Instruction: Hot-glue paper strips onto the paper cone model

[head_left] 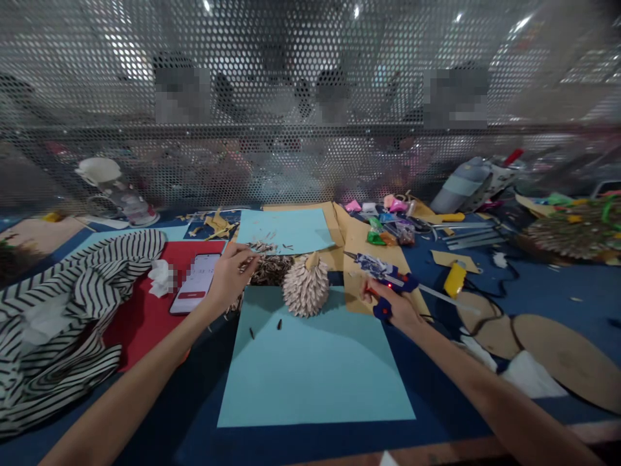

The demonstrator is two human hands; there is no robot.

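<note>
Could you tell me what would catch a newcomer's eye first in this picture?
The scaly cone stands at the far edge of the large blue sheet, mid-table. The right hand grips a glue gun beside it, while the left hand touches a pile of brown slivers. A striped cloth lies far left.

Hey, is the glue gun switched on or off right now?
On, it seems: a small red light glows on the glue gun just above the right hand gripping it.
</note>
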